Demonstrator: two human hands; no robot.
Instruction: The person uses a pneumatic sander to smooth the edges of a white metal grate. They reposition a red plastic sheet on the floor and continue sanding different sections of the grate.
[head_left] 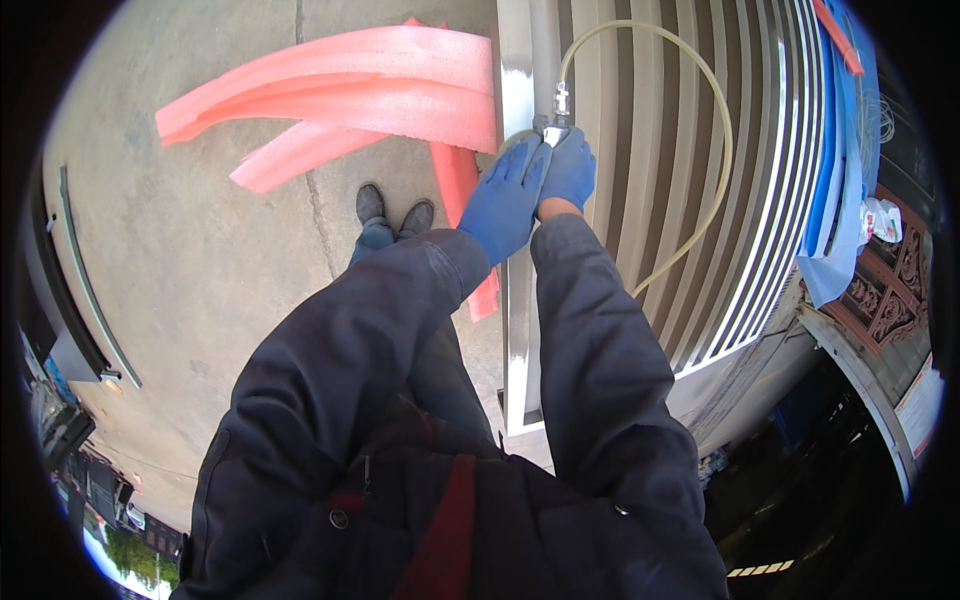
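Note:
Blue gloves cover both of my hands, which are close together at the near-left edge of a slatted metal panel (660,130). My right hand (570,172) is closed round an air tool (553,133), a small dark and silver piece whose body is mostly hidden by the gloves. Against it, my left hand (507,200) presses with its fingers together, overlapping the right and gripping the same tool. A metal coupling (561,98) joins the tool to a clear yellowish hose (728,130), which loops over the slats. The tool's working end is out of sight.
Pink foam strips (340,85) lie to the left, some on the concrete floor (190,260) and touching the panel's frame (517,340). Blue sheeting (845,170) hangs beyond the panel's right side, near a brown ornamental metal panel (885,280). A long dark bar (90,270) lies far left.

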